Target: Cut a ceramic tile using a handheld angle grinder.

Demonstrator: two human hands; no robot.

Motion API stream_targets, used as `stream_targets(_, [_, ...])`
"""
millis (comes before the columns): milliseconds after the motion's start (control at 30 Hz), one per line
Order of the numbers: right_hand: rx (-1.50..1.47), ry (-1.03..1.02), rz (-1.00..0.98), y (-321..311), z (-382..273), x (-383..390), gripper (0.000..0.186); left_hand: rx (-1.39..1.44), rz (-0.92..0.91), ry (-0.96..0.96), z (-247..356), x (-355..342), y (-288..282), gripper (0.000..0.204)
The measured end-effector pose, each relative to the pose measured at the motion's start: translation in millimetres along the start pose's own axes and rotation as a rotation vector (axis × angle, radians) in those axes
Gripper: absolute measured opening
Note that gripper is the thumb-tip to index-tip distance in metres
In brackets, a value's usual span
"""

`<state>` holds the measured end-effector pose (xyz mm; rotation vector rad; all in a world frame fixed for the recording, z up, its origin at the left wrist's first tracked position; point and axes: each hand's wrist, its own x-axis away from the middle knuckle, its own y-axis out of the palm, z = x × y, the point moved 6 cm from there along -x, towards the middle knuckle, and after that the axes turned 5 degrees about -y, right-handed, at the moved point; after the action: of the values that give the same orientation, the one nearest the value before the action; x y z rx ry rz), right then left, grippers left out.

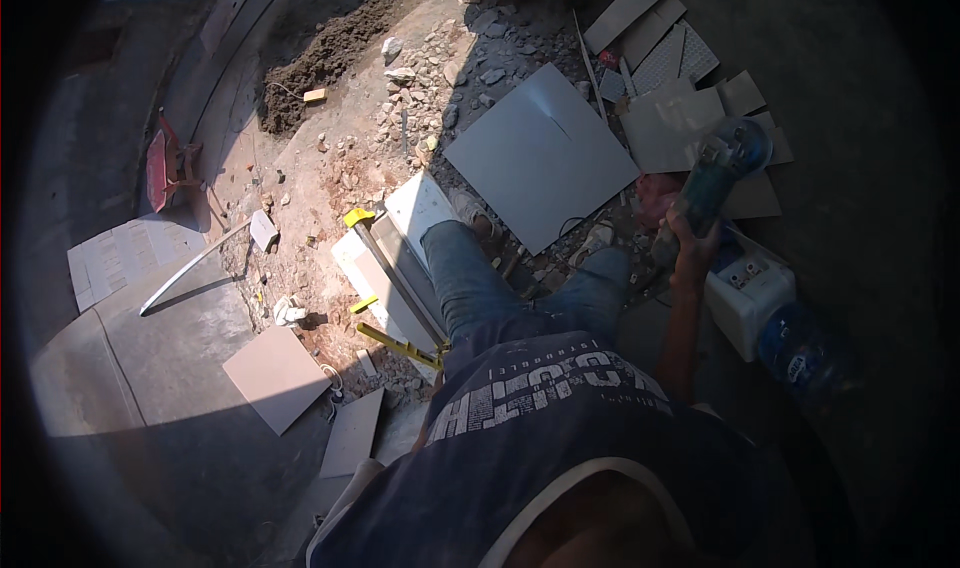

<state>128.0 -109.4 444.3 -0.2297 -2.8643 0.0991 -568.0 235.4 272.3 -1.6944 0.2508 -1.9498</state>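
Note:
My right hand is closed around the body of an angle grinder, held out on the right side. The grinder's round head points away from me, over several cut tile pieces. A large grey square tile lies just beyond my knees, with a short dark line on its surface. My left hand does not show; my torso hides that side. Beside my left leg lie a yellow-ended tile cutter or long bar tool and a yellow level.
Rubble and a dark soil heap lie ahead. Cut tiles are stacked at the far right. A white container and a blue-tinted bottle stand by my right arm. Loose tiles and a pale strip lie left.

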Motion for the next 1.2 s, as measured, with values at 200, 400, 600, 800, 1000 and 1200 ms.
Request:
stream_targets(200, [0.044, -0.125, 0.091, 0.1, -0.6, -38.8, 0.050, -0.096, 0.047, 0.061, 81.0, -27.1, -77.1, 0.081])
stream_targets(400, [-0.150, -0.105, 0.126, 99.9, -3.1, -62.5, 0.064, -0.234, 0.023, 0.099, 255.5, -150.2, -200.9, 0.082])
stream_targets(600, [-0.253, -0.042, 0.394, 228.6, 6.2, -79.3, 0.050, -0.317, 0.721, 0.643, 686.8, -294.7, -492.8, 0.073])
stream_targets(800, [-0.213, 0.123, 0.645, 331.9, -8.0, -32.2, 0.030, -0.198, 0.324, 0.747, 952.9, -334.3, -532.6, 0.073])
stream_targets(1000, [-0.270, 0.102, 0.837, 362.2, -64.9, 1.0, 0.030, -0.330, 0.213, 0.588, 972.5, -396.2, -673.2, 0.084])
stream_targets(1200, [-0.335, 0.040, 0.997, 347.3, -75.5, 75.0, 0.035, -0.599, -0.035, 0.688, 1046.9, -342.6, -482.9, 0.083])
